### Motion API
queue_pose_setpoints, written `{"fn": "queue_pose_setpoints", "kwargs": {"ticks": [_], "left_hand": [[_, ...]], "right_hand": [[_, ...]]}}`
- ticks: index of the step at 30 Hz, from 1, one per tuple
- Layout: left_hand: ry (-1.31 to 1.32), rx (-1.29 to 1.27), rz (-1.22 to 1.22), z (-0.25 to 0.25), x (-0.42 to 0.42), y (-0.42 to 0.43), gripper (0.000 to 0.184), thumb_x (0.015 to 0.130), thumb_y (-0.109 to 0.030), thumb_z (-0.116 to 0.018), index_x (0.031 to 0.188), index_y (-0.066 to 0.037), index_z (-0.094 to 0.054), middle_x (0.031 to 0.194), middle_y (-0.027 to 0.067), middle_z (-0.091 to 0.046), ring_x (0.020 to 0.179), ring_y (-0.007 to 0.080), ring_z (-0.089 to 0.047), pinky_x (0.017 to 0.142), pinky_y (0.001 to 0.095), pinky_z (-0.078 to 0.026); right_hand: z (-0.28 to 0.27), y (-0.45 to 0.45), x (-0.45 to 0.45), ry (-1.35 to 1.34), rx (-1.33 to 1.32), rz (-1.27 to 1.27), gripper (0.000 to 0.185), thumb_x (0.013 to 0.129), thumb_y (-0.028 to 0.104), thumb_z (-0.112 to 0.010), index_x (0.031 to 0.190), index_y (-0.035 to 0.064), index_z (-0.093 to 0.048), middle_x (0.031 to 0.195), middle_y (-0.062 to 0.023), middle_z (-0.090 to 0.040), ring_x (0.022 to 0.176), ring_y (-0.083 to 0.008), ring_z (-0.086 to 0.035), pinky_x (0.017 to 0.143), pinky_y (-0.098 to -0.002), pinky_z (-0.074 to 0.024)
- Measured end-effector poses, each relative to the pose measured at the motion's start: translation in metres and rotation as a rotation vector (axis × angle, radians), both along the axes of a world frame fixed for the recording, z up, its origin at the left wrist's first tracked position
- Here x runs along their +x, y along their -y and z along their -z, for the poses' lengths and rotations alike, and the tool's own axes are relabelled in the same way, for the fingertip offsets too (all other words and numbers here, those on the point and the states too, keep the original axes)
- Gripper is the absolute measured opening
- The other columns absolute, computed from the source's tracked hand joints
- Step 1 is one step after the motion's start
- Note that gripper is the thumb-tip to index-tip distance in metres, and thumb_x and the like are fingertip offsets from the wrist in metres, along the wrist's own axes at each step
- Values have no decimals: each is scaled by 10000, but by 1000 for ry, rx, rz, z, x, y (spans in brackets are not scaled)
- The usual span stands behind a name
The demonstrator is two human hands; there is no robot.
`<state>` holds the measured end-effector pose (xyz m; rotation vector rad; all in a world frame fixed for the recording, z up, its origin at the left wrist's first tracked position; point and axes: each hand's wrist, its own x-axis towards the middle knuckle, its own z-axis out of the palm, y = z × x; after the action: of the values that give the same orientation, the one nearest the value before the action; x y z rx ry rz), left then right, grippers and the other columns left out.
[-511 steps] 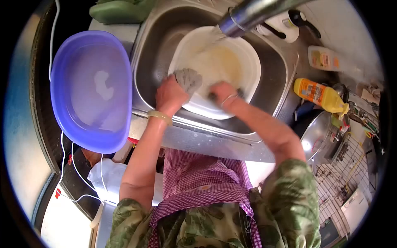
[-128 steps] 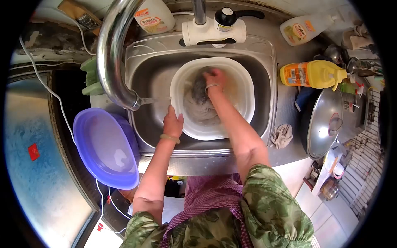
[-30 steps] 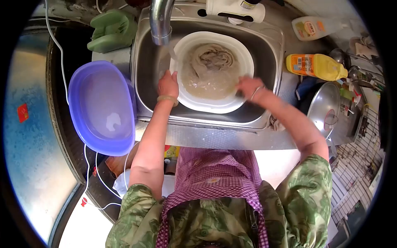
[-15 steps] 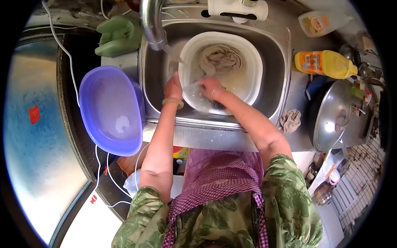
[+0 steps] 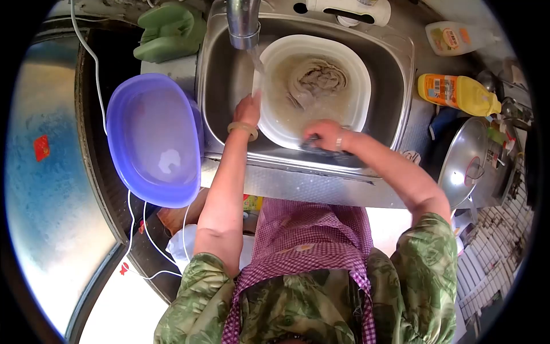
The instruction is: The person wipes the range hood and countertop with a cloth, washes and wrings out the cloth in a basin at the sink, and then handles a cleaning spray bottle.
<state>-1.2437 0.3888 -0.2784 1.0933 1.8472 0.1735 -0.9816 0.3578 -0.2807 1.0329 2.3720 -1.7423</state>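
A white basin [image 5: 366, 86] stands in the metal sink, with cloudy water and a bunched grey-beige cloth [image 5: 321, 80] in it. Water runs from the faucet [image 5: 243, 28] near the basin's left rim. At that rim is my left hand [image 5: 249, 110], its fingers pressed against the edge and partly hidden by the glare. Over the basin's near edge, my right hand [image 5: 323, 135] is closed round a dark scrubbing brush [image 5: 326, 150], slightly blurred by motion. The brush lies across the near rim.
Left of the sink stands a purple basin [image 5: 114, 137] with water. A green plastic holder [image 5: 169, 34] is behind it. To the right are a yellow bottle [image 5: 458, 94], a clear bottle [image 5: 458, 39], a lidded pan [image 5: 464, 160] and a crumpled rag [image 5: 411, 156].
The grey-beige cloth is now bunched at the basin's far side. Since half a second ago, my right hand has moved right and toward the near rim. My left hand has stayed at the left rim.
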Motion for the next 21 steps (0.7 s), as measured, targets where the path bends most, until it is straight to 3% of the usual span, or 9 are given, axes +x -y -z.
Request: {"fn": "queue_pose_setpoints", "kwargs": {"ticks": [2,4,7,10,11,14,17,19,21], "left_hand": [[47,-114,-111,0,0,-1,744,948,-626,-304,1192,7,-609,921,191,-678,828,293,-673,712,404,-522],[134,-160,-250,10,-6,-6,843,923,-703,-241,1197,0,-615,882,158,-682,735,262,-666,686,389,-526],[330,-227,-431,103,-47,8,991,847,-825,-167,1192,-23,-636,852,91,-672,537,204,-597,555,330,-527],[326,-273,-596,29,-12,7,1003,825,-848,-177,1202,-38,-633,847,101,-662,542,216,-595,472,311,-502],[368,-205,-632,31,-11,10,1011,819,-854,-181,1214,-32,-617,873,122,-665,551,233,-611,421,310,-485],[197,-85,-562,35,-9,12,1002,834,-838,-185,1187,-5,-617,889,148,-665,572,252,-637,471,341,-517],[-61,-107,-346,36,-19,14,785,899,-681,-396,1157,23,-630,998,242,-672,858,386,-670,752,433,-541],[-247,94,-248,40,-12,19,596,909,-520,-538,1110,31,-645,1068,289,-644,1054,453,-597,912,483,-480],[-284,9,-166,27,-10,15,568,914,-488,-544,1131,32,-617,1048,290,-649,1042,453,-603,910,488,-478]], "right_hand": [[44,13,-57,-213,99,177,240,730,104,-752,934,98,-625,920,-112,-610,852,-328,-594,756,-418,-474],[5,-12,-107,-222,185,299,227,734,106,-744,916,75,-612,894,-122,-594,851,-341,-582,758,-420,-466],[10,-9,-120,-315,191,472,231,731,91,-735,919,59,-607,901,-133,-574,865,-342,-575,775,-417,-464],[44,-18,-117,-269,267,543,236,737,72,-724,946,59,-617,902,-135,-577,881,-345,-578,793,-420,-464],[41,-31,-123,-261,310,595,239,739,66,-720,956,59,-620,903,-136,-578,886,-346,-579,800,-421,-464],[43,-85,-154,-311,451,839,229,749,61,-711,961,63,-625,861,-130,-584,865,-347,-586,791,-428,-468],[69,-107,-139,-127,660,1160,235,755,67,-713,974,66,-628,890,-135,-590,862,-362,-580,793,-435,-472],[53,-103,-109,-6,638,1012,259,754,63,-722,996,80,-632,917,-137,-600,869,-353,-590,799,-411,-482],[34,-91,-77,38,633,949,281,760,56,-728,1023,84,-634,951,-130,-614,882,-322,-605,808,-379,-490]]}}
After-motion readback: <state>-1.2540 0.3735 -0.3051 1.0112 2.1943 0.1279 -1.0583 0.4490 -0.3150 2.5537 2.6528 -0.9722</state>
